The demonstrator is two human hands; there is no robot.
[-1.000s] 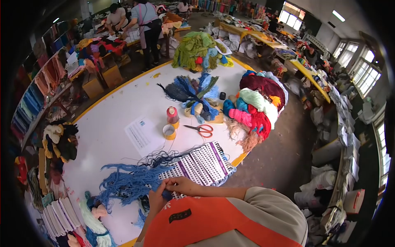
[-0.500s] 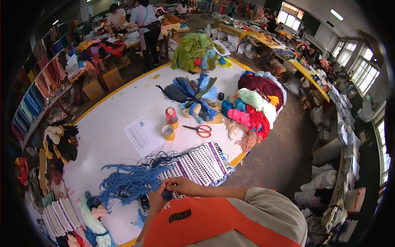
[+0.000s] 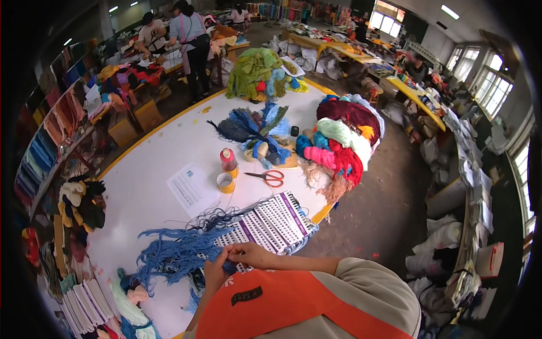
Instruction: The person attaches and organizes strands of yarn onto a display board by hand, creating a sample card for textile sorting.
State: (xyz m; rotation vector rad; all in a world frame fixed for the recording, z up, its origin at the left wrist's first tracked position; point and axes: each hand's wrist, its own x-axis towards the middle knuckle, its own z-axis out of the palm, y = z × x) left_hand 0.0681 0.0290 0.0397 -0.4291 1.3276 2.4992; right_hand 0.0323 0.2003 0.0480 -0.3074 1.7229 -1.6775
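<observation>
My left hand (image 3: pixel 214 272) and my right hand (image 3: pixel 250 255) meet at the near side of the table, in front of my orange apron. Their fingers are pinched closed at the edge of a loose bundle of blue yarn (image 3: pixel 166 252), seemingly on its strands; the fingertips partly hide what they grip. Just beyond my right hand lies a row of white cards (image 3: pixel 272 225) with punched dark holes and purple bands. Dark blue strands trail from the cards' left side toward the bundle.
Farther up the white table (image 3: pixel 135 198) are red-handled scissors (image 3: pixel 274 178), a cone of pinkish-red thread (image 3: pixel 228 160), a yellow roll (image 3: pixel 225 182) and a printed sheet (image 3: pixel 192 187). Mixed yarn skeins (image 3: pixel 347 133) heap at the right edge, green yarn (image 3: pixel 254 70) at the far end. Other people work behind.
The view has turned slightly, so the table things sit a little farther left. My hands keep the same pinch in nearly the same place.
</observation>
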